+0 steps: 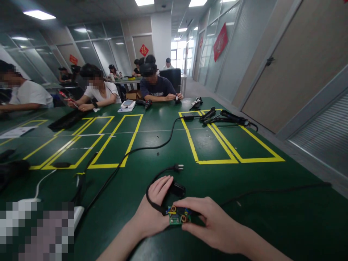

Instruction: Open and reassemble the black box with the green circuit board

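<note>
A small green circuit board (175, 219) with copper-wound coils and coloured wires is in front of me, just above or on the table. My right hand (214, 224) pinches its right end between thumb and fingers. My left hand (152, 208) has its fingers stretched out, with its thumb against the board's left end. A black power cord (148, 194) runs from the board, looping over my left hand to a two-pronged plug (178, 167). Beside my left fingertips lies a black casing (178, 189); whether they touch it I cannot tell.
Yellow tape rectangles (217, 162) mark the green table (266, 214). A long black cable (141, 148) crosses it toward black tools (231, 117) at the far right. Several people sit opposite; a person (159, 85) handles a small part. A black tray (65, 119) lies left.
</note>
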A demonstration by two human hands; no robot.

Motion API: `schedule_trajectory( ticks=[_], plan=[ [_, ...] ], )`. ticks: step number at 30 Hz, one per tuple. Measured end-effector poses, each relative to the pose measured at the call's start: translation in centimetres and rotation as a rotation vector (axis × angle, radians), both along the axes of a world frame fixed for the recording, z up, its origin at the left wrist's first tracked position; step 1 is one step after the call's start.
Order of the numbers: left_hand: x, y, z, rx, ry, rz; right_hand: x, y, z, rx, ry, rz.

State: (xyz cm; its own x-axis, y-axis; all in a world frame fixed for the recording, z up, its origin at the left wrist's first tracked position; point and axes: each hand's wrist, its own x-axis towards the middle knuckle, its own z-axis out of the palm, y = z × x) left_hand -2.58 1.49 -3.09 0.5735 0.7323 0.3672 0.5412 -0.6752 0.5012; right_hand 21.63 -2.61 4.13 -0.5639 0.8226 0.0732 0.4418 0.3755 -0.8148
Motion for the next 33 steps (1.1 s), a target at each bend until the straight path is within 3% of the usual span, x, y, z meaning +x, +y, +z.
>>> schedule_trajectory(
  ticks=[8,15,21,27,30,33],
  plan=[
    [-0.4,-0.3,1.0,-0.049,0.011,-0.012,0.7,1.9,-2.2,0.034,0.069,-0.134],
    [-1.0,-0.1,1.7,-0.041,-0.073,-0.014,-0.3,0.5,-4.1,0.049,-0.113,-0.049],
    [-1.4,0.2,0.2,-0.156,-0.256,0.345,-0.2,0.7,-4.9,0.089,-0.168,-0.097],
    [-0.5,0.5,-1.1,-0.264,-0.457,0.634,-0.3,1.3,-5.6,0.293,-0.164,-0.148],
    [-0.1,0.5,-1.0,-0.312,-0.536,0.681,-0.6,1.4,-5.6,0.346,-0.213,-0.163],
    [0.0,0.5,-0.5,-0.366,-0.576,0.618,-0.8,1.4,-5.3,0.327,-0.252,-0.16]
  ],
)
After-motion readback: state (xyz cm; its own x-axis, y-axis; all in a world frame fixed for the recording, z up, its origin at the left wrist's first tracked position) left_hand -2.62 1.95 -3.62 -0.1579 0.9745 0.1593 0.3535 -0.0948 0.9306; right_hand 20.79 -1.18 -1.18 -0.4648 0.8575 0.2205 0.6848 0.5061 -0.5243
